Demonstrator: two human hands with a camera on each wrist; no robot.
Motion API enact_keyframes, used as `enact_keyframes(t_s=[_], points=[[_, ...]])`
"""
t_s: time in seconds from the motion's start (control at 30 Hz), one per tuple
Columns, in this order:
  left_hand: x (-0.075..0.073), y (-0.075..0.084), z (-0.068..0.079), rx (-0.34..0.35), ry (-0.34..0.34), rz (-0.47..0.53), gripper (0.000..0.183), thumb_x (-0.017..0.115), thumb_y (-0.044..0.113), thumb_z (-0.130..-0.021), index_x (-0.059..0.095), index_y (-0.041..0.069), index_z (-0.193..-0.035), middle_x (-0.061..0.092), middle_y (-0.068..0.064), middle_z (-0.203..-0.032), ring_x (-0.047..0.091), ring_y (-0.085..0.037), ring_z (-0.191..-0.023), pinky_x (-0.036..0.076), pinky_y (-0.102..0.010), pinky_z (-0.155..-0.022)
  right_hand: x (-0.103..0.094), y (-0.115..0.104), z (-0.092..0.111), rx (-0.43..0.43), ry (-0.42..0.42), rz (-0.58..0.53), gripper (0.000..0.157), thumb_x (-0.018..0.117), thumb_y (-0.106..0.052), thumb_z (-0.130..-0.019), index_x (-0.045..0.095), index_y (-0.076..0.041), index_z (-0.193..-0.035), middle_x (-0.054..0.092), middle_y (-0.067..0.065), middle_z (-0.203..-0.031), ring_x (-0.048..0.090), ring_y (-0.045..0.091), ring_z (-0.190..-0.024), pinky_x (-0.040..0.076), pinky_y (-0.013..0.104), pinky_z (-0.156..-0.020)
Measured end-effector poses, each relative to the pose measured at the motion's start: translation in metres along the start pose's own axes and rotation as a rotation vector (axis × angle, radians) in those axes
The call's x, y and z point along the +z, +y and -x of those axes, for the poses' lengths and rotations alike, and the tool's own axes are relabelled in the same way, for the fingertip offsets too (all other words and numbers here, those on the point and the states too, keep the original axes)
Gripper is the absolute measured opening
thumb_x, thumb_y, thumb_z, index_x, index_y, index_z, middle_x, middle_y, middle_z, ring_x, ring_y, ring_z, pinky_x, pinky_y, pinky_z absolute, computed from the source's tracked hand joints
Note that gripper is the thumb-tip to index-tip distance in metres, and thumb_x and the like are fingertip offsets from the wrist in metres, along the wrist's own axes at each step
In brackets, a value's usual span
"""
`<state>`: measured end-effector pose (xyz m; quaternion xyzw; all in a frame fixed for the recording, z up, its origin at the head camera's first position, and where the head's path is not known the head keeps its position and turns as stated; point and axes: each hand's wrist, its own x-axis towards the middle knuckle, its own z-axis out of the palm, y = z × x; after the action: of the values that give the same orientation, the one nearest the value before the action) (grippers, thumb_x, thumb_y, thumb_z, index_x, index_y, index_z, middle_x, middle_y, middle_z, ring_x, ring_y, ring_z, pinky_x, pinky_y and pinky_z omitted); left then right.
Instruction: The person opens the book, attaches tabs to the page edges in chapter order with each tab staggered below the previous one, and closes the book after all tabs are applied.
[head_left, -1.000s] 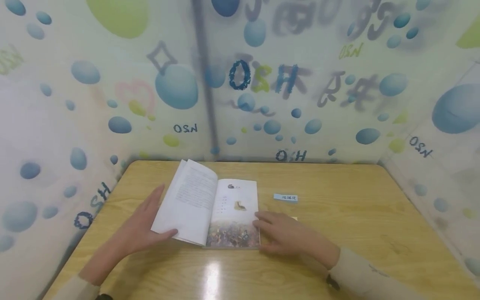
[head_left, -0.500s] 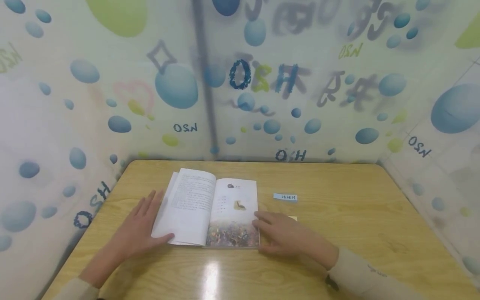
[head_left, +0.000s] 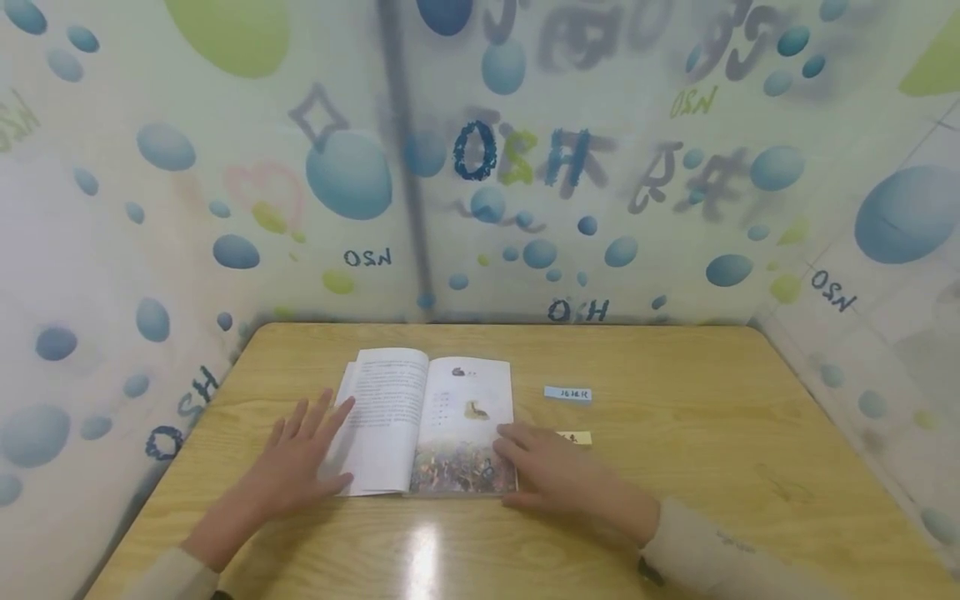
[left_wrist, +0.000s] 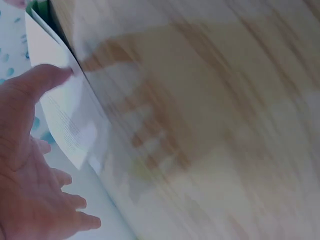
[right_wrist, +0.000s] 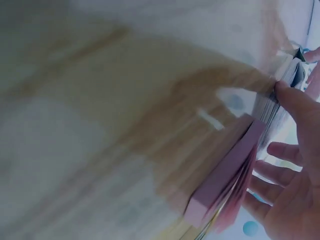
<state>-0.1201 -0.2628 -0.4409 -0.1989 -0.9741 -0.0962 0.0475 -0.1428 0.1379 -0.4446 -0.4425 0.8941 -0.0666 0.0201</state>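
Note:
A paperback book lies open on the wooden table, printed text on its left page and a colourful picture at the foot of the right page. My left hand is spread at the left edge, fingers straight, thumb on the page's lower corner. In the left wrist view the thumb touches the white page. My right hand rests along the book's right edge, fingertips on the page margin. Under it, the right wrist view shows a pink stack of paper slips, hidden by the hand in the head view.
Right of the book lie a light blue slip with handwriting and a yellow slip, partly covered by the right hand. The table meets patterned walls at the back and sides.
The left pages have come down from a raised tilt to lie flatter. My left hand lowered with them, its fingers now over the page's edge. The right hand has barely moved.

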Motion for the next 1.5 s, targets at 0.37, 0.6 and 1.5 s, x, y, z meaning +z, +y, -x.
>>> enact_keyframes(t_s=[0.37, 0.6, 1.5], points=[[0.009, 0.053, -0.034, 0.195, 0.002, 0.076, 0.069, 0.066, 0.022, -0.092, 0.043, 0.010, -0.155, 0.032, -0.023, -0.160, 0.025, -0.057, -0.141, 0.025, -0.077, -0.105, 0.001, -0.006, 0.003, -0.063, 0.026, -0.001, 0.055, 0.066, -0.040, -0.099, 0.054, -0.012, -0.144, 0.050, 0.011, -0.149, 0.052, 0.026, -0.131, 0.040, 0.041, -0.110], [0.016, 0.071, -0.048, 0.198, -0.144, 0.074, 0.061, 0.059, 0.032, -0.101, 0.041, 0.013, -0.157, 0.026, -0.017, -0.163, 0.015, -0.053, -0.146, 0.017, -0.073, -0.110, -0.004, -0.008, 0.004, -0.045, 0.005, 0.021, 0.054, 0.067, -0.037, -0.099, 0.055, -0.010, -0.144, 0.049, 0.011, -0.150, 0.053, 0.027, -0.130, 0.040, 0.041, -0.110], [0.018, 0.078, -0.061, 0.141, -0.249, 0.081, 0.058, 0.046, 0.039, -0.108, 0.033, 0.017, -0.161, 0.020, -0.016, -0.165, 0.013, -0.057, -0.144, 0.021, -0.074, -0.109, -0.005, 0.007, -0.005, -0.032, -0.038, -0.046, 0.047, 0.075, -0.037, -0.092, 0.062, -0.014, -0.130, 0.053, 0.010, -0.147, 0.057, 0.026, -0.126, 0.044, 0.039, -0.107]])
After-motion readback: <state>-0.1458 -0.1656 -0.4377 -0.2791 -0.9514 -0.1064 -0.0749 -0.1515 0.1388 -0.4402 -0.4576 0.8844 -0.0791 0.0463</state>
